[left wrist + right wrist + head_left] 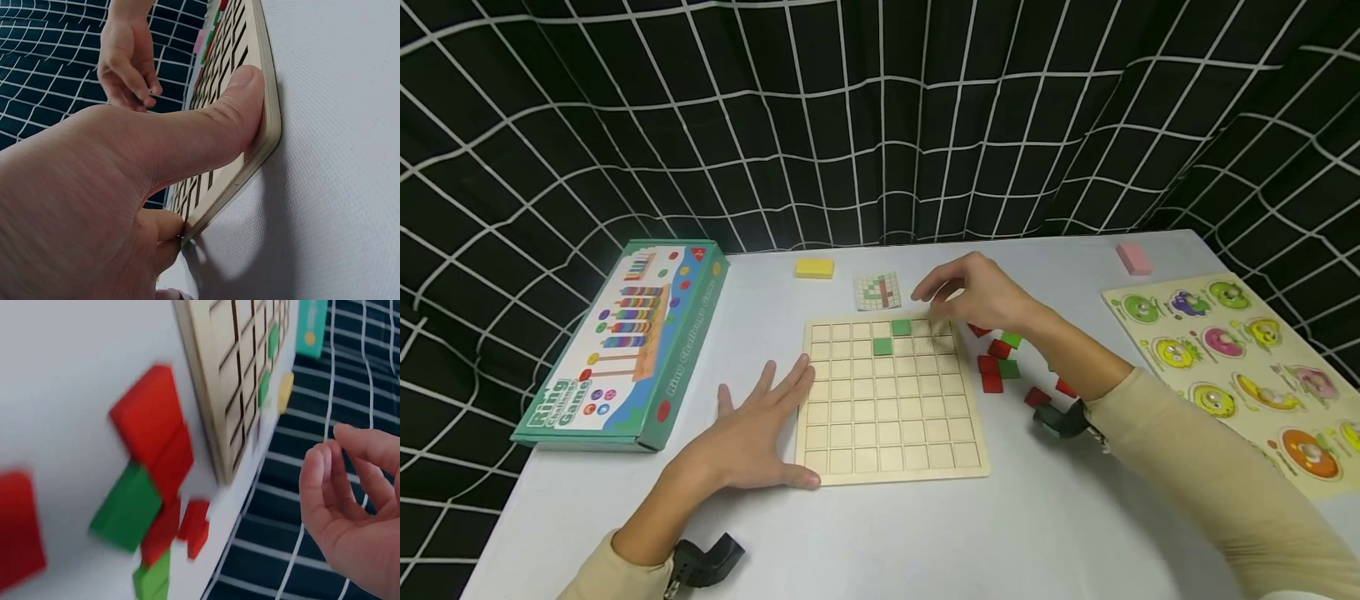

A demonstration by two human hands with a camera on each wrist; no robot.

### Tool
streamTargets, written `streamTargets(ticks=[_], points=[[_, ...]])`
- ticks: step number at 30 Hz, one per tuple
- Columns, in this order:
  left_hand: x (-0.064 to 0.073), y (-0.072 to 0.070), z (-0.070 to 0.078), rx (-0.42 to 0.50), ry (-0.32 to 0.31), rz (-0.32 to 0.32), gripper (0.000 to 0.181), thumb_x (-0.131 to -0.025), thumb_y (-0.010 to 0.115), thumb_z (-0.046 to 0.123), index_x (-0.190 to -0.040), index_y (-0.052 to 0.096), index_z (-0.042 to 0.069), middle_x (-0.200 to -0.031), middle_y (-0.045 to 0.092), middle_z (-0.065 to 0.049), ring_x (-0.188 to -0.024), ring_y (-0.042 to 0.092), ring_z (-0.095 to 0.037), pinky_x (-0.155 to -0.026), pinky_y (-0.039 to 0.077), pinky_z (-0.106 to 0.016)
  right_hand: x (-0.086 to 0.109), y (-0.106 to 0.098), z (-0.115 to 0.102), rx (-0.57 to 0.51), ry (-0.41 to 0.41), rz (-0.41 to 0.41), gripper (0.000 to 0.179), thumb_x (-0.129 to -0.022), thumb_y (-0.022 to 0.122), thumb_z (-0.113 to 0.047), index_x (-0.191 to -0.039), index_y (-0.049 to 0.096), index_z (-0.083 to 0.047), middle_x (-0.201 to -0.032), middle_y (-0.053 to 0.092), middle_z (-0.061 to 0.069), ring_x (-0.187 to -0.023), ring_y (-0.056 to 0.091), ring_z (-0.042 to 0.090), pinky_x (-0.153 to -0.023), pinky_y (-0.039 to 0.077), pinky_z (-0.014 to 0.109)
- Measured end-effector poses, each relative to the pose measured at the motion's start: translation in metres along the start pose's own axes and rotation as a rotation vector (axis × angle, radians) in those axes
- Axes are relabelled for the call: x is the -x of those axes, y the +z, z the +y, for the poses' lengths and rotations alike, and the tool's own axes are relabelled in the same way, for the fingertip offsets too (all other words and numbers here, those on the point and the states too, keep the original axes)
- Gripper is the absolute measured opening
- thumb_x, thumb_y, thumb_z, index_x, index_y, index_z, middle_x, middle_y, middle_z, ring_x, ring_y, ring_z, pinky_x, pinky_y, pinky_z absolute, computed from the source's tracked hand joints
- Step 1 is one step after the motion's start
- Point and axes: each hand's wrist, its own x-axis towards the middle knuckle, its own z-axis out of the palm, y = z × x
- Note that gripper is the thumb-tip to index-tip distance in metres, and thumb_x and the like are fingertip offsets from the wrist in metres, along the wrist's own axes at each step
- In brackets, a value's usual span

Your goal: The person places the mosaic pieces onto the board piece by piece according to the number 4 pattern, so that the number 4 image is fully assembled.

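Observation:
A pale wooden grid board (892, 412) lies on the table, with two green square tiles, a far one (901, 327) and a nearer one (882, 346), set diagonally in its far rows. My left hand (748, 437) rests along the board's left edge, fingers spread; in the left wrist view its thumb (240, 106) presses the near corner of the rim. Over the far right corner of the board hovers my right hand (977, 292), fingers loosely bent. The right wrist view shows nothing between its fingertips (317, 464). Red tiles (991, 382) and green tiles (1008, 369) lie loose right of the board.
Beyond the board lies a small pattern card (877, 292), with a yellow block (814, 268) left of it. A game box (625, 342) stands at the left. On the right are a pink block (1133, 258) and a sheet of fruit pictures (1232, 367). A dark gridded curtain (880, 125) hangs behind.

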Motion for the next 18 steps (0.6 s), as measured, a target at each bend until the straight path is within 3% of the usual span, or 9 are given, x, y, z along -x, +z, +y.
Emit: streamTargets(ticks=[7,18], points=[[0.002,0.000,0.000,0.011,-0.006,0.002,0.132,-0.069,0.087,0.064,-0.169,0.015,0.016,-0.177,0.003,0.003,-0.161,0.000,-0.044,-0.104,-0.005,-0.092,0.012,-0.022,0.021,0.030,0.057,0.052,0.019,-0.093,0.073,-0.003,-0.110,0.080,-0.006,-0.114,0.076,0.013,-0.099,0.066,0.023,-0.090,0.052,0.037],[0.000,0.000,0.000,0.024,0.000,-0.003,0.132,-0.070,0.087,0.065,-0.169,0.014,0.016,-0.177,0.003,0.002,-0.161,0.000,-0.046,-0.103,-0.006,-0.092,0.042,-0.047,0.057,0.035,0.135,0.033,0.021,-0.093,0.074,-0.006,-0.113,0.079,-0.006,-0.110,0.076,0.012,-0.100,0.064,0.024,-0.085,0.051,0.032]])
